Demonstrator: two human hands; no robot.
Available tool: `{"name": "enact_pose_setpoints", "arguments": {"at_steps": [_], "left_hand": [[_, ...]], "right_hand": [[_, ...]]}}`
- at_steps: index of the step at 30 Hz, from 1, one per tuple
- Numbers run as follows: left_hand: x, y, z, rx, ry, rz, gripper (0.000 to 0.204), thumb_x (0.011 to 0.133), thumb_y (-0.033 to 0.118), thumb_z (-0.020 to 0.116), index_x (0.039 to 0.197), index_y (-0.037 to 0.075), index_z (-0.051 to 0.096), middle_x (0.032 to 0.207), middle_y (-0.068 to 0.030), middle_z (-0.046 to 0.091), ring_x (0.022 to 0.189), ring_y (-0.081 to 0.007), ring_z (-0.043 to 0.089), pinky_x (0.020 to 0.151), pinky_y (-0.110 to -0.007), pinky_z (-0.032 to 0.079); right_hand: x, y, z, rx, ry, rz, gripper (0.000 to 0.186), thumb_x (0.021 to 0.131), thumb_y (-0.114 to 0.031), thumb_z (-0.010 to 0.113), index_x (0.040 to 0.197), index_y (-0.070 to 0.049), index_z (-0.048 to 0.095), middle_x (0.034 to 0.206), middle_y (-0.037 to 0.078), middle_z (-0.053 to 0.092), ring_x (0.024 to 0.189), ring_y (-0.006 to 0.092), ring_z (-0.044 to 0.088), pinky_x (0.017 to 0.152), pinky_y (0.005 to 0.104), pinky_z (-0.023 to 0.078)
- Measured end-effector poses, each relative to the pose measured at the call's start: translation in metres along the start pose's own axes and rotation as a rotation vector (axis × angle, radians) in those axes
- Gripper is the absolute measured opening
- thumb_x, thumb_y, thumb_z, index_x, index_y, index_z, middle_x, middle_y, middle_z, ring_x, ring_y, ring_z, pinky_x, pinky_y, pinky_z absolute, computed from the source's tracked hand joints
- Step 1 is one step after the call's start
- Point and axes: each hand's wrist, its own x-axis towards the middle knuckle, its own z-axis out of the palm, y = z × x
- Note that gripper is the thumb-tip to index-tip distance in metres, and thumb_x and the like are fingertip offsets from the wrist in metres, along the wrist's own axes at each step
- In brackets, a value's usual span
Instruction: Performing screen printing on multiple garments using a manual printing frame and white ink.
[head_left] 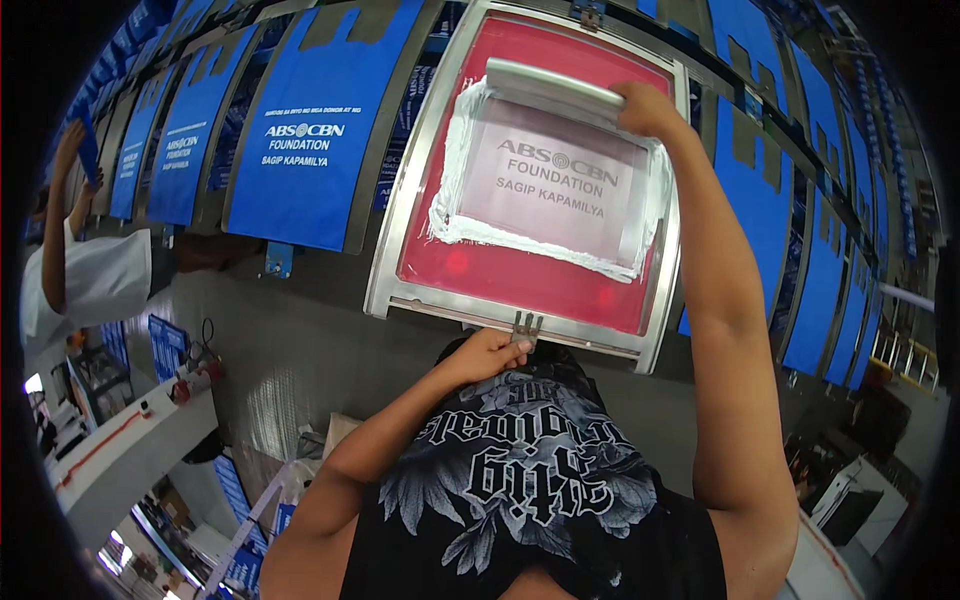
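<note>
A metal-edged screen frame (383, 275) lies in front of me, with red mesh around a pale printed stencil area bordered by smeared white ink (540, 258). My right hand (645, 112) is closed on the right end of a long silver squeegee bar (545, 83), which lies across the top of the pale area. Below the frame, my left hand (490, 352) is closed on a small metal bracket (528, 325) at the middle of the front edge.
Rows of blue printed bag panels (300, 210) on boards flank the frame on both sides. At the far left, a co-worker in white (90, 290) raises hands to a blue piece (86, 150). A pale beam (130, 425) stands lower left; dark flat items (840, 500) sit lower right.
</note>
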Motion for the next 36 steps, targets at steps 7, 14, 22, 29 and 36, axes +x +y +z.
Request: {"name": "enact_pose_setpoints", "arguments": {"at_steps": [7, 14, 22, 29, 36], "left_hand": [[-0.002, 0.004, -0.002, -0.037, -0.009, -0.034, 0.038, 0.094, 0.035, 0.051, 0.076, 0.003, 0.062, 0.059, -0.0001, 0.055, 0.05, -0.0069, 0.049, 0.049, -0.021, 0.041], [0.013, -0.007, 0.001, 0.306, 0.177, -0.21, 0.05, 0.089, 0.049, 0.053, 0.07, 0.003, 0.061, 0.055, -0.0023, 0.054, 0.048, -0.0102, 0.05, 0.046, -0.025, 0.041], [-0.008, 0.017, 0.001, 0.732, 0.375, -0.165, 0.041, 0.086, 0.041, 0.058, 0.077, 0.001, 0.064, 0.067, -0.0129, 0.063, 0.061, -0.0229, 0.061, 0.061, -0.035, 0.048], [-0.018, 0.067, -0.129, 0.735, 1.306, 0.243, 0.045, 0.088, 0.043, 0.054, 0.105, 0.002, 0.062, 0.09, -0.0185, 0.064, 0.086, -0.0357, 0.061, 0.075, -0.042, 0.047], [0.011, 0.053, -0.125, 0.396, 1.14, 0.318, 0.044, 0.09, 0.034, 0.055, 0.122, 0.003, 0.055, 0.112, -0.0181, 0.062, 0.105, -0.0239, 0.059, 0.09, -0.032, 0.043]], "right_hand": [[-0.195, -0.09, 0.052, -0.043, -0.002, -0.018, 0.041, 0.066, -0.001, 0.057, 0.105, -0.01, 0.063, 0.091, 0.011, 0.063, 0.09, 0.0302, 0.058, 0.077, 0.0416, 0.046], [-0.234, -0.091, 0.071, 0.017, 0.09, -0.073, 0.046, 0.064, -0.004, 0.063, 0.11, -0.007, 0.06, 0.096, 0.01, 0.063, 0.094, 0.0295, 0.056, 0.083, 0.0402, 0.042], [-0.237, 0.024, 0.071, 0.353, 0.071, 0.066, 0.036, 0.063, -0.02, 0.074, 0.097, -0.01, 0.068, 0.095, 0.013, 0.065, 0.097, 0.0287, 0.059, 0.096, 0.0456, 0.036], [-0.2, 0.047, 0.103, 1.182, 0.145, 0.094, 0.033, 0.071, -0.014, 0.074, 0.098, 0.003, 0.065, 0.089, 0.005, 0.065, 0.081, 0.0131, 0.057, 0.075, 0.0254, 0.044], [-0.2, 0.061, 0.081, 1.374, 0.228, 0.265, 0.026, 0.069, -0.01, 0.072, 0.092, 0.001, 0.066, 0.081, 0.002, 0.062, 0.073, 0.011, 0.054, 0.068, 0.0251, 0.042]]}}
